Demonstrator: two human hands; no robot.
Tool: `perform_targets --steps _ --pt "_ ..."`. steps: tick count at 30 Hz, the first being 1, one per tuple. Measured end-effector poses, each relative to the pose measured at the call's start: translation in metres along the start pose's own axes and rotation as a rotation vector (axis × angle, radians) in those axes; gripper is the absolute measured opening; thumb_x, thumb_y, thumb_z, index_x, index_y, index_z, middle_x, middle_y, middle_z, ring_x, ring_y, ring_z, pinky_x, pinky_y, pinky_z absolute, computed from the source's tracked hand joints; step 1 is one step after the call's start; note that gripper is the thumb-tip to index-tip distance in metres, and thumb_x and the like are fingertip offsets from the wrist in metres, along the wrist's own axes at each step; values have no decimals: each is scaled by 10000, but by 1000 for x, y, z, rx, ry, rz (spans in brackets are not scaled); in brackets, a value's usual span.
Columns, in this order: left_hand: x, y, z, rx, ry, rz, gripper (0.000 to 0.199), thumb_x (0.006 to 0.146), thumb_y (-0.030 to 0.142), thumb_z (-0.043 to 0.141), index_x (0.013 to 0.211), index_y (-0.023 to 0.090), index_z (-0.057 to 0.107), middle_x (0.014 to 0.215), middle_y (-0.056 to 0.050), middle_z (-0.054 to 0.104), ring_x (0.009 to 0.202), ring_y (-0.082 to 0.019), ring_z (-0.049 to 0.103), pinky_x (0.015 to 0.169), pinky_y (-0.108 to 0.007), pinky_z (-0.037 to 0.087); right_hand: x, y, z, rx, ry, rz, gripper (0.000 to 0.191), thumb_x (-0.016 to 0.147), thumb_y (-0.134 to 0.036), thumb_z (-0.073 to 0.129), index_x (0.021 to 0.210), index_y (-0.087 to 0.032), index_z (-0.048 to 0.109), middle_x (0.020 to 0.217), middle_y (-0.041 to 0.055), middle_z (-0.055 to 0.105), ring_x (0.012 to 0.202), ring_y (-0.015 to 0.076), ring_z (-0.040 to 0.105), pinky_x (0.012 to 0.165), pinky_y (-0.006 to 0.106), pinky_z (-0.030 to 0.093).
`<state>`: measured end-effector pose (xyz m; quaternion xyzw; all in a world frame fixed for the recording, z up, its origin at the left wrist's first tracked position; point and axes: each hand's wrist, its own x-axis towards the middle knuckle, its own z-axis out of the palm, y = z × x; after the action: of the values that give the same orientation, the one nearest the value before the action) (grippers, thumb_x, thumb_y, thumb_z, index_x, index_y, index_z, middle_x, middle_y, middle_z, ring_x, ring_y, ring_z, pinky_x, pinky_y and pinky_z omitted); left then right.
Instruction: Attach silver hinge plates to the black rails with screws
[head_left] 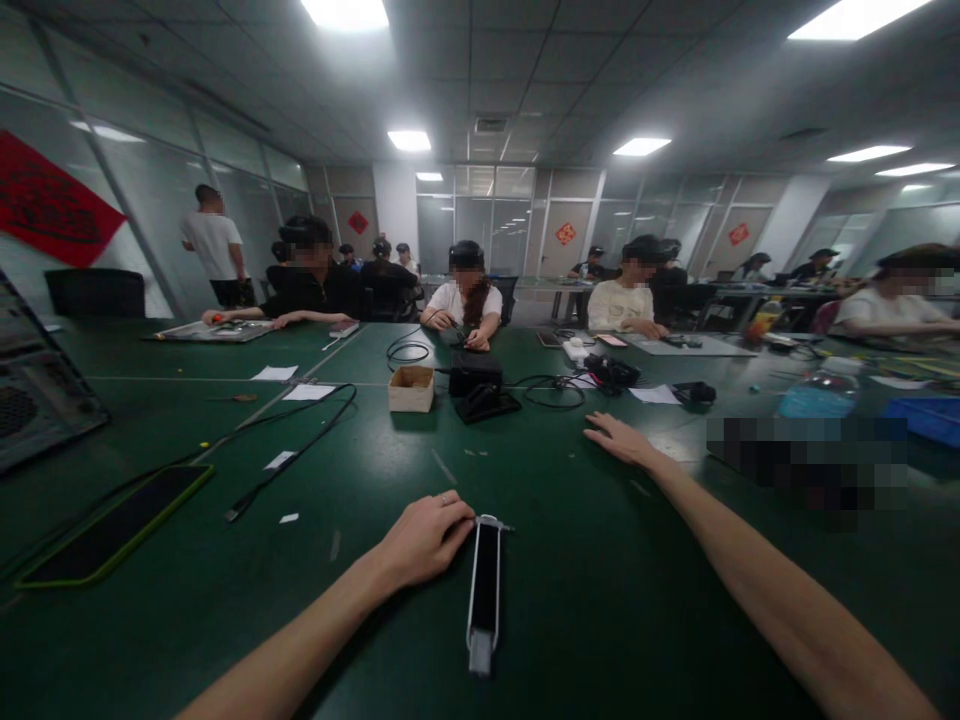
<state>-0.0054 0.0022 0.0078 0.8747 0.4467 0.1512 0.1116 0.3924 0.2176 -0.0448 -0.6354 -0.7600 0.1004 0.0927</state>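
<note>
Left hand (426, 540) at slim bar (487, 580), fingers partly hidden, grip unclear, right hand (621, 441) with fingers apart

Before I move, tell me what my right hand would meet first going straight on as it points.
Your right hand would probably meet the cable loop ahead of it first, though depth is hard to judge.
</note>
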Motion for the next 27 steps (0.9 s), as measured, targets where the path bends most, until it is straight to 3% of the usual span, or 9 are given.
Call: perform_targets --steps 7,14,19,23,27 --pt "-2 -3 4 4 31 12 225 947 239 417 1026 184 620 978 -48 617 829 -162 586 751 -263 464 -38 -53 4 -3 -47 -123 623 938 -504 329 1457 -161 305 1536 100 231 1414 246 192 1126 422 199" --pt "-4 -3 4 22 52 23 227 935 231 428 1014 173 632 954 -54 625 819 -166 595 732 -264 471 -107 -124 9 49 -90 -228 716 924 -595 285 1470 -132 265 1543 117 193 1417 242 179 1136 437 194" --pt "-6 -2 4 38 73 13 223 931 240 434 981 176 641 937 -53 633 802 -162 598 727 -254 474 -152 -175 13 69 -105 -219 729 924 -599 282 1464 -109 278 1542 124 190 1421 248 160 1148 434 178" --pt "-6 -4 6 43 76 17 222 927 240 441 984 175 646 938 -54 637 803 -164 600 730 -257 474 -166 -188 9 88 -130 -206 808 910 -634 271 1471 -53 228 1546 147 155 1425 256 134 1159 416 159" --pt "-6 -6 6 39 83 31 223 935 245 438 988 178 644 926 -50 634 796 -165 597 732 -265 470 -161 -170 -5 159 -151 -241 804 912 -633 278 1500 -113 108 1530 136 233 1385 255 277 1131 439 234"
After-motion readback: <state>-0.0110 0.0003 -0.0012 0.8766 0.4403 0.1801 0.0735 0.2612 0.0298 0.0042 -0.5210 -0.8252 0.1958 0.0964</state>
